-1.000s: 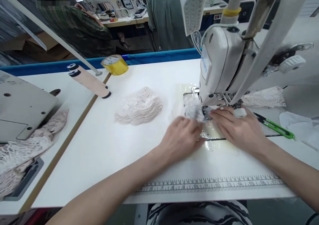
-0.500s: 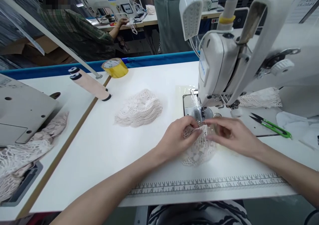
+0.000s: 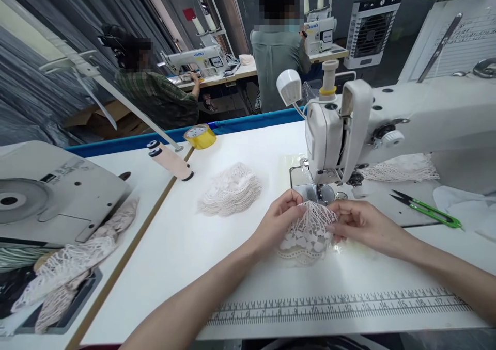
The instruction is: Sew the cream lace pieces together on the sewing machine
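A white lace piece (image 3: 308,234) with a scalloped edge is stretched between my two hands, just in front of the sewing machine's needle and presser foot (image 3: 319,191). My left hand (image 3: 277,218) pinches its upper left edge between thumb and fingers. On the other side, my right hand (image 3: 358,221) grips the upper right edge, its fingers curled. The lace's lower part rests on the white table. Left of my hands lies a stack of similar lace pieces (image 3: 232,190). More lace (image 3: 403,168) lies behind the needle area, partly hidden by the machine head (image 3: 327,138).
Green-handled thread snips (image 3: 426,209) lie at the right beside white cloth (image 3: 465,210). Thread cones (image 3: 170,161) and a yellow tape roll (image 3: 200,136) sit at the back left. A printed ruler (image 3: 333,306) runs along the front edge. Two people are at machines beyond.
The view has lifted, showing more of the room. My hands have spread the lace wider and flatter, and it now sits slightly away from the needle.
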`<state>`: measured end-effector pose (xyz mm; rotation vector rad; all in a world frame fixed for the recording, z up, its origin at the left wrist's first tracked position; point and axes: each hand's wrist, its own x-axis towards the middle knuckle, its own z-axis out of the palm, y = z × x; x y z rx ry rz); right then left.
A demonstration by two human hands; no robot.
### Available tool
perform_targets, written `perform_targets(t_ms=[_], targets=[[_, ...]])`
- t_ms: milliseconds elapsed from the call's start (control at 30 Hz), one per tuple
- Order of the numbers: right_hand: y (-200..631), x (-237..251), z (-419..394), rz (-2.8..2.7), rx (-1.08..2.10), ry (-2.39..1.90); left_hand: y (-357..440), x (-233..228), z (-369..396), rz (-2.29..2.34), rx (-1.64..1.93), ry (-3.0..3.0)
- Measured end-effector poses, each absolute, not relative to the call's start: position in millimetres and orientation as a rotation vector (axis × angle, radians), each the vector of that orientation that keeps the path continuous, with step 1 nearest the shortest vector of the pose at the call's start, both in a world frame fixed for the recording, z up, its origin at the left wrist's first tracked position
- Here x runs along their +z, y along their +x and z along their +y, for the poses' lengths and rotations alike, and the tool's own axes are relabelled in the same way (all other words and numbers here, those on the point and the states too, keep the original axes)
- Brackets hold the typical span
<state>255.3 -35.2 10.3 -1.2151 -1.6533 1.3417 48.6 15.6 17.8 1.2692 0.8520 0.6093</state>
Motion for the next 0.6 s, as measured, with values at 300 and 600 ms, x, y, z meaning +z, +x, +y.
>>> perform_targets(t_ms=[300,600], targets=[[257,3,-36,-1.76,1.126,-1.333,49,20,18,0.831,0.608,1.124],[264,0,-32,-1.687,0.96,-1.365,53,18,16,0.847,0.596,1.325]])
